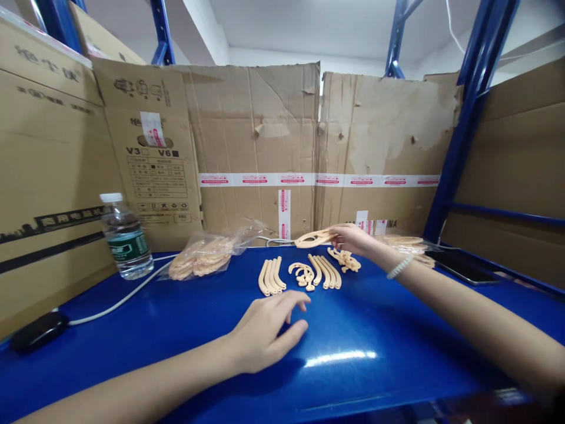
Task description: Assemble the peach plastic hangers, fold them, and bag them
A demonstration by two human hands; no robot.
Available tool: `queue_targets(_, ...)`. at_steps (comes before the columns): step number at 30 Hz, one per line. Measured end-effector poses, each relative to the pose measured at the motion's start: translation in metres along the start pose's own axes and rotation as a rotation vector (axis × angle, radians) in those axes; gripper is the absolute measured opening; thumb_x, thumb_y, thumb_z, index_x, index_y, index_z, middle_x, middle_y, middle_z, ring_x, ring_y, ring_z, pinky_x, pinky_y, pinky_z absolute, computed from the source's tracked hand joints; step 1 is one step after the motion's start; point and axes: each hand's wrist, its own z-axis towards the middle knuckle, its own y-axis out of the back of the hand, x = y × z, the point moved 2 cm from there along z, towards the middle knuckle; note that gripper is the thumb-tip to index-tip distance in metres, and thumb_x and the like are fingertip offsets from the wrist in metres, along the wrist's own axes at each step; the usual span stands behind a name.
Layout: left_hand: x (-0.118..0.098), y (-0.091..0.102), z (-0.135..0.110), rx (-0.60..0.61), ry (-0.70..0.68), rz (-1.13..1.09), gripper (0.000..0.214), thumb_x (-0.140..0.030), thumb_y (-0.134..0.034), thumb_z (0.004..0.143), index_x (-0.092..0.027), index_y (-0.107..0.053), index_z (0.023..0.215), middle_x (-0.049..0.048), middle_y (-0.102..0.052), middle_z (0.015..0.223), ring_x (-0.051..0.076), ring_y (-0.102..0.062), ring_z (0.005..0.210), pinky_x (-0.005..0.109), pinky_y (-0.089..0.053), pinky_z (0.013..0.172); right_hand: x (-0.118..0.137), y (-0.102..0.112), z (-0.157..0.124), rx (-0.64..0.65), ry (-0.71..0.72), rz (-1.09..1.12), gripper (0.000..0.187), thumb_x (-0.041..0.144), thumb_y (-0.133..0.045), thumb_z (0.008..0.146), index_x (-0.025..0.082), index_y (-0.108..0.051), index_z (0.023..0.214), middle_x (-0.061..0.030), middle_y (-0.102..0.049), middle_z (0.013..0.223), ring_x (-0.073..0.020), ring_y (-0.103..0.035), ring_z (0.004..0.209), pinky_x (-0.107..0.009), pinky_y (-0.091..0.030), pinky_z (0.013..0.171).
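My right hand (353, 238) is closed on a flat, curved beige piece with openings in it (312, 238), raised at the back of the blue tabletop. My left hand (271, 330) hovers over the near side of the table, thumb and fingers apart, holding nothing. Just beyond it lies a row of several curved beige strips (272, 277). A second row of similar strips (325, 272) lies to the right, with small hooked beige pieces (302, 275) between the rows. Below my right hand sits a small heap of beige parts (344, 259).
Clear bags of beige parts lie at left (203, 256) and right (406, 244). A water bottle (127, 241), a black device (39, 331) with a white cable (119, 303), and a dark phone-like slab (463, 268) are on the table (353, 388). Cardboard (256, 129) walls the back.
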Motion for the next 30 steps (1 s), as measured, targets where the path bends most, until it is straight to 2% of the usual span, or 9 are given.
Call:
queue_targets(3, 0.008, 0.002, 0.003, -0.162, 0.220, -0.186, 0.032, -0.032, -0.046, 0.091, -0.023, -0.047, 0.122, 0.0052, -0.061, 0.105, 0.014, -0.058, 0.073, 0.026, -0.047, 0.063, 0.003, 0.001, -0.036, 0.047, 0.089, 0.092, 0.007, 0.019, -0.058, 0.083, 0.013, -0.061, 0.080, -0.0022, -0.059, 0.070, -0.0078, -0.049, 0.056, -0.022, -0.044, 0.055)
queue_targets(7, 0.018, 0.001, 0.007, -0.309, 0.381, -0.363, 0.040, -0.035, -0.052, 0.087, -0.021, -0.047, 0.124, 0.0096, -0.054, 0.119, 0.013, -0.057, 0.070, 0.023, -0.045, 0.054, 0.003, -0.019, -0.070, 0.161, 0.217, 0.154, 0.021, 0.034, -0.066, 0.078, 0.014, -0.062, 0.082, -0.0033, -0.063, 0.073, -0.0085, -0.050, 0.056, -0.023, -0.042, 0.053)
queue_targets(10, 0.020, -0.001, 0.009, -0.317, 0.399, -0.412, 0.043, -0.035, -0.056, 0.085, -0.022, -0.048, 0.125, 0.0102, -0.053, 0.126, 0.012, -0.058, 0.067, 0.022, -0.045, 0.051, 0.002, -0.038, -0.084, 0.223, 0.288, 0.117, 0.026, 0.039, -0.068, 0.077, 0.015, -0.062, 0.088, -0.0032, -0.064, 0.078, -0.0088, -0.054, 0.059, -0.023, -0.045, 0.056)
queue_targets(13, 0.019, -0.002, 0.010, -0.325, 0.397, -0.431, 0.049, -0.034, -0.061, 0.081, -0.021, -0.049, 0.127, 0.0107, -0.056, 0.124, 0.013, -0.060, 0.066, 0.022, -0.045, 0.051, 0.002, -0.052, -0.095, 0.288, 0.340, 0.101, 0.027, 0.038, -0.070, 0.077, 0.017, -0.062, 0.092, -0.0007, -0.063, 0.074, -0.0091, -0.056, 0.059, -0.022, -0.045, 0.055)
queue_targets(15, 0.018, -0.002, 0.010, -0.330, 0.404, -0.435, 0.048, -0.034, -0.064, 0.078, -0.019, -0.054, 0.123, 0.0094, -0.064, 0.111, 0.012, -0.060, 0.060, 0.023, -0.046, 0.051, 0.002, -0.057, -0.101, 0.324, 0.367, 0.105, 0.027, 0.039, -0.070, 0.077, 0.018, -0.062, 0.092, 0.0007, -0.063, 0.072, -0.0090, -0.056, 0.058, -0.022, -0.046, 0.054)
queue_targets(17, 0.017, -0.003, 0.010, -0.325, 0.413, -0.428, 0.038, -0.034, -0.065, 0.077, -0.017, -0.063, 0.110, 0.0061, -0.068, 0.092, 0.012, -0.058, 0.055, 0.023, -0.046, 0.051, 0.002, -0.060, -0.105, 0.352, 0.387, 0.120, 0.027, 0.039, -0.071, 0.076, 0.018, -0.062, 0.090, 0.0007, -0.063, 0.074, -0.0090, -0.056, 0.059, -0.023, -0.047, 0.056)
queue_targets(19, 0.018, -0.003, 0.010, -0.311, 0.424, -0.428, 0.029, -0.036, -0.065, 0.077, -0.016, -0.067, 0.097, 0.0025, -0.066, 0.072, 0.013, -0.057, 0.051, 0.022, -0.045, 0.049, 0.002, -0.061, -0.106, 0.371, 0.385, 0.139, 0.028, 0.039, -0.072, 0.074, 0.018, -0.062, 0.089, 0.0005, -0.063, 0.075, -0.0089, -0.057, 0.059, -0.024, -0.049, 0.057)
queue_targets(22, 0.018, -0.004, 0.009, -0.301, 0.460, -0.497, 0.028, -0.039, -0.064, 0.078, -0.015, -0.065, 0.093, -0.0004, -0.061, 0.059, 0.013, -0.056, 0.047, 0.022, -0.046, 0.046, 0.002, -0.060, -0.105, 0.381, 0.361, 0.141, 0.027, 0.040, -0.072, 0.074, 0.017, -0.061, 0.082, 0.0009, -0.062, 0.071, -0.0088, -0.057, 0.058, -0.024, -0.049, 0.057)
queue_targets(30, 0.023, 0.000, 0.011, -0.394, 0.491, -0.590, 0.034, -0.044, -0.057, 0.081, -0.013, -0.059, 0.094, 0.0046, -0.065, 0.076, 0.011, -0.057, 0.048, 0.023, -0.048, 0.045, -0.001, -0.056, -0.101, 0.314, 0.248, 0.060, 0.027, 0.040, -0.074, 0.070, 0.015, -0.062, 0.076, 0.0004, -0.063, 0.063, -0.0113, -0.059, 0.056, -0.025, -0.048, 0.056)
